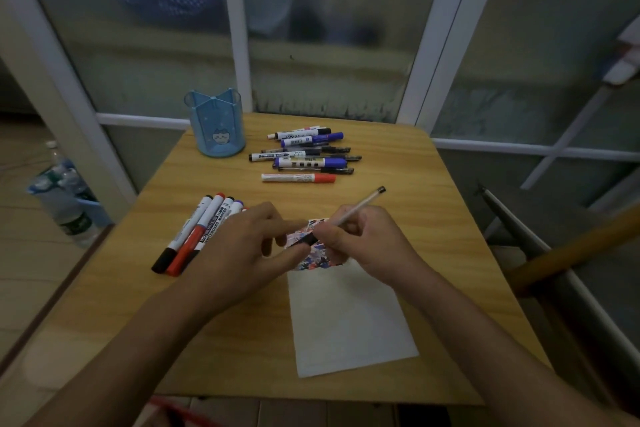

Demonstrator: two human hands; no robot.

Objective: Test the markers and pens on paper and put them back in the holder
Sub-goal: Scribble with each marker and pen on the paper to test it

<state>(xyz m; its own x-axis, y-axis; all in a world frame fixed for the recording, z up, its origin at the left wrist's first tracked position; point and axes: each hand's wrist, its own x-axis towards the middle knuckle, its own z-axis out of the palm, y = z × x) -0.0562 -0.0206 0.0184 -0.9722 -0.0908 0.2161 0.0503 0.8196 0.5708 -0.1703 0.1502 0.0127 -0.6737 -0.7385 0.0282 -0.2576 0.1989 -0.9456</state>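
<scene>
My right hand [363,243] grips a clear pen [360,206] with a black end cap, its barrel slanting up to the right. My left hand [242,250] pinches the pen's black cap [306,240] at the lower tip, above the scribbled top of the white paper [346,319]. Several whiteboard markers [197,232] lie in a row to the left of my left hand. Another group of markers and pens [308,152] lies farther back. The blue pen holder [216,123] stands at the table's back left, with nothing visible inside.
The small wooden table [433,218] stands against a glass partition. Water bottles [65,198] sit on the floor to the left. A wooden bar and a metal frame [554,253] lie just off the right edge.
</scene>
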